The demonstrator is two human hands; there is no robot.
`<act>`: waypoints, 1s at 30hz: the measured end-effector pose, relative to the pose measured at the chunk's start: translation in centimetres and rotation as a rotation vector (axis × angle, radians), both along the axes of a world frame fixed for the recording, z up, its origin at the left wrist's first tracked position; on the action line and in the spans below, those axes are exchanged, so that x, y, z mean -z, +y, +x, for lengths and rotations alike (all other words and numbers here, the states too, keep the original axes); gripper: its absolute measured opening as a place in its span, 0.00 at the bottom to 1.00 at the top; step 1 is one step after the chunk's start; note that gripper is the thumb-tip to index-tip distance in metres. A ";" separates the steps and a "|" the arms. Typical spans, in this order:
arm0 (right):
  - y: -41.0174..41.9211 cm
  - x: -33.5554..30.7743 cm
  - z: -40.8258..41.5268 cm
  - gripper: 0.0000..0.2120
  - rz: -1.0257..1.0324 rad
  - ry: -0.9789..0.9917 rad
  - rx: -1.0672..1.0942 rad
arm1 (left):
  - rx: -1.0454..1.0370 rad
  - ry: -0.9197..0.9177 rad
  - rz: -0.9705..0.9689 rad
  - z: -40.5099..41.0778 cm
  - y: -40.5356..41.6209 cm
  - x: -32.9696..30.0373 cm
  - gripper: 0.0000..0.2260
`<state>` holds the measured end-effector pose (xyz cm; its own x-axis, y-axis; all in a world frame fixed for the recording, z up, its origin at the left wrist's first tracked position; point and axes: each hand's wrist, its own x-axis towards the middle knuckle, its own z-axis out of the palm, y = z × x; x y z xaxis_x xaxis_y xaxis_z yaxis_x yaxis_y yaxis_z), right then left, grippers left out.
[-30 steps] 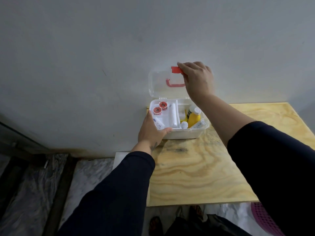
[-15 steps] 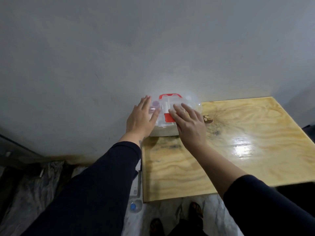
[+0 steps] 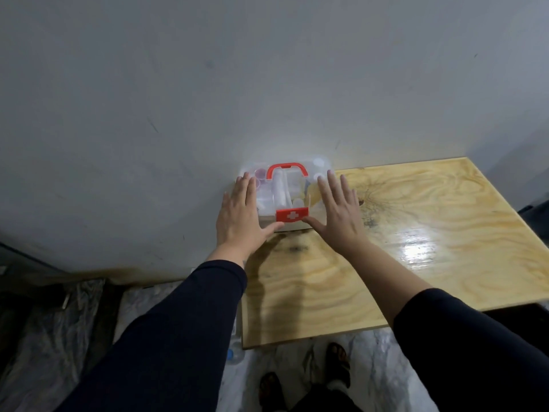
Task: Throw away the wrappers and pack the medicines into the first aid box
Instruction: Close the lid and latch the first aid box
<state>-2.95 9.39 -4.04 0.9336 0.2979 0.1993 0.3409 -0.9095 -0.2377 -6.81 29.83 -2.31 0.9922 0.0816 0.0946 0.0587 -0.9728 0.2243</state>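
Note:
The first aid box (image 3: 286, 188) sits at the far left corner of the wooden table, against the wall. Its clear lid is down, with a red handle on top and a red latch bearing a white cross at the front. Medicines show dimly through the lid. My left hand (image 3: 242, 215) lies flat with spread fingers on the box's left side. On the right side my right hand (image 3: 338, 209) rests the same way, thumb near the latch. Neither hand holds anything.
The wooden table (image 3: 386, 263) runs right and toward me, with a bright glare patch on it. A grey wall stands right behind the box. Below are a plastic-covered floor, a small bottle with a blue cap (image 3: 234, 353) and my sandalled feet.
One second ago the lid stood open with my right hand at its red latch. The lid is now down. Both hands have spread flat on the two sides of the lid.

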 end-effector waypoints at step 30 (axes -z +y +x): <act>1.0 -3.1 4.8 0.46 -0.034 0.266 0.071 | -0.008 0.056 -0.050 4.7 -0.3 -1.4 0.41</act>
<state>1.83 10.40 -0.98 0.9705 0.2323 -0.0651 0.2058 -0.9380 -0.2790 -2.14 29.57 -0.94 0.9951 0.0930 0.0349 0.0803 -0.9600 0.2684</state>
